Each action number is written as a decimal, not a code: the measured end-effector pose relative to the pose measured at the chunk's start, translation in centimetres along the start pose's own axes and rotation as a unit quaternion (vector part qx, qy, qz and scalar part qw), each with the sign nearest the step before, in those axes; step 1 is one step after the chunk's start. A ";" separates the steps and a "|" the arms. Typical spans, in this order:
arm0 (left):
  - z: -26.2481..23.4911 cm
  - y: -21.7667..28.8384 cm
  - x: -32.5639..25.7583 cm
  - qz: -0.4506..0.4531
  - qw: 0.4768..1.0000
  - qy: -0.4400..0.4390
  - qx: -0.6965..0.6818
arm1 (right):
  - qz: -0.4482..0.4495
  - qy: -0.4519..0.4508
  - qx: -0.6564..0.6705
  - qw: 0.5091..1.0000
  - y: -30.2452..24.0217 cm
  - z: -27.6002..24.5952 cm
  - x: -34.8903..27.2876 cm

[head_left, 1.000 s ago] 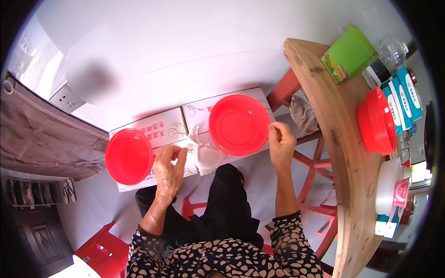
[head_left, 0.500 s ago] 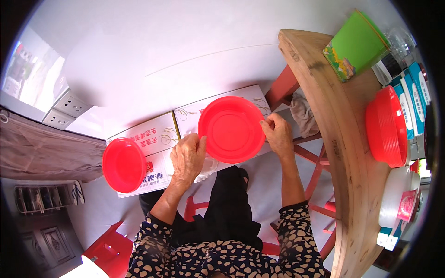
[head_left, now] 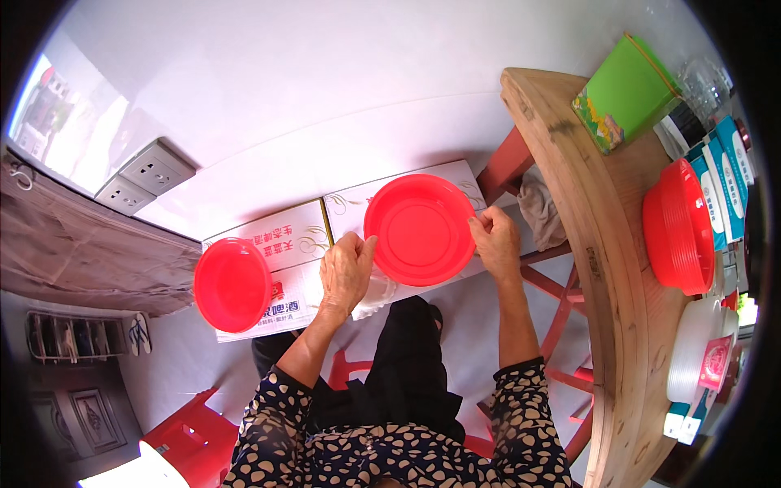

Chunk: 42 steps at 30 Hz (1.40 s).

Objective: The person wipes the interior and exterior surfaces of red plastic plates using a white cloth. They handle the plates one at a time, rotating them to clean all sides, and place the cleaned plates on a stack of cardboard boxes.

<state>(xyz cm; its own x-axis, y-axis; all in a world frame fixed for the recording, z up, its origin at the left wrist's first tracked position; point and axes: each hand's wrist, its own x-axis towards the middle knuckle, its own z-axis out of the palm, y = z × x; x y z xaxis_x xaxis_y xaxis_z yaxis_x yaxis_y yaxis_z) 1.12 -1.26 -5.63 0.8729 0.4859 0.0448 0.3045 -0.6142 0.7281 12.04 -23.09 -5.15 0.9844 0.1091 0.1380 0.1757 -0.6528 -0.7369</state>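
A round red plastic bowl (head_left: 418, 234) is between my two hands, over white printed cartons. Its inside faces up and looks bare. My left hand (head_left: 347, 272) is closed at the bowl's left rim, thumb along the edge. At the right rim, my right hand (head_left: 496, 244) pinches the edge between thumb and fingers. A second red bowl (head_left: 233, 285) rests on the left end of the cartons (head_left: 313, 232), apart from my hands. Beside my left hand, partly hidden under the held bowl, lies some clear crinkled plastic (head_left: 376, 294).
To the right stands a wooden table (head_left: 606, 211) bearing a green container (head_left: 626, 93), a stack of red bowls (head_left: 679, 228) and clear plastic bowls (head_left: 691, 350). Red stools (head_left: 191, 439) are on the floor. A wall socket (head_left: 154, 171) and brown curtain (head_left: 89, 244) are at left.
The whole view has shifted slightly, so bowls and cartons appear a little further right. Both hands stay at the held bowl's rim.
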 end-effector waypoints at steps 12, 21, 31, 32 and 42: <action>0.4 -0.5 0.3 -0.084 0.987 -0.017 -0.133 | 0.048 -0.058 0.141 0.987 2.7 0.5 0.7; 0.8 -0.1 0.2 -0.060 0.985 0.020 -0.163 | 0.013 -0.021 0.091 0.996 2.8 0.9 1.0; -0.1 1.0 0.0 -0.063 0.965 0.019 -0.254 | 0.045 0.005 0.215 0.976 1.4 -0.3 0.4; -0.3 1.4 0.1 -0.059 0.962 0.022 -0.266 | 0.047 -0.005 0.228 0.972 0.9 -0.7 0.4; -4.3 1.6 -3.3 -0.048 0.825 -0.018 -0.563 | -0.009 -0.044 0.341 0.939 -5.6 -2.4 -3.8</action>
<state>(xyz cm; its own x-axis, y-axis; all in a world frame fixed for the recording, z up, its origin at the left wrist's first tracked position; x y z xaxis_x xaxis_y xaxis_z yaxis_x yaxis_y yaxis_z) -2.90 -1.19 -1.70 0.8823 0.4674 -0.0554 -0.1569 0.4032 0.9016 7.26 -21.68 0.05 0.9729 0.1967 0.1213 0.1281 -0.0223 -0.9915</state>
